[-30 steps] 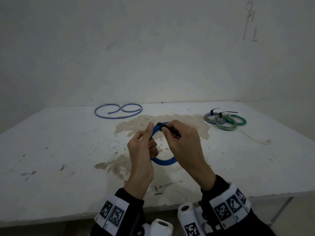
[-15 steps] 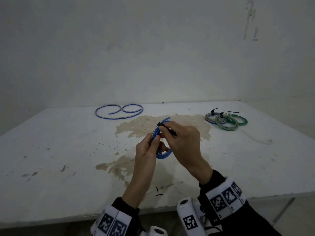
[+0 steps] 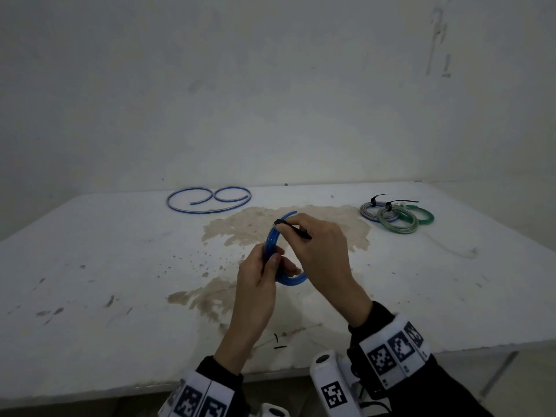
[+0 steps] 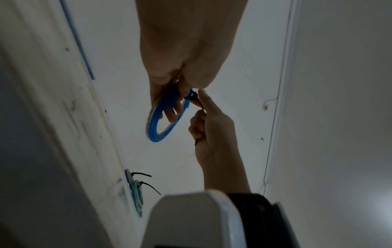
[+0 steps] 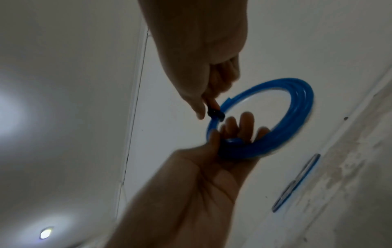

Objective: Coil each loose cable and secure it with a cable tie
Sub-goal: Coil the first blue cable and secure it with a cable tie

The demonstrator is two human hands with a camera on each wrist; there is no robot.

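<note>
Head view: a bright blue coil (image 3: 272, 245) is held above a stained white table (image 3: 90, 281), between the two hands and clear of the surface. The coil's lower left side is gripped by the left hand (image 3: 258, 275), with the thumb laid over the strands and the fingers curled through the ring. A black cable tie (image 3: 288, 228) is wrapped round the coil near its top, and its tail is pinched by the right hand (image 3: 319, 251) between thumb and forefinger, the remaining fingers being folded in. In the right wrist view the tie's head (image 5: 216, 115) is seen sitting against the strands, so the loop is judged to be nearly or fully drawn up; how tight it is cannot be told.

The step in hand is judged to be the cinching of the tie on this coil. For the next move, a steady pull on the tail away from the head is called for while the strands are kept bunched by the left hand, so that none slips out of the loop.

On the far right of the table, three finished coils (image 3: 397, 216) are seen lying together, with tie tails visible on at least two. At the far left, a loose blue cable (image 3: 207, 200) is left uncoiled and is judged to be the remaining work.
</note>
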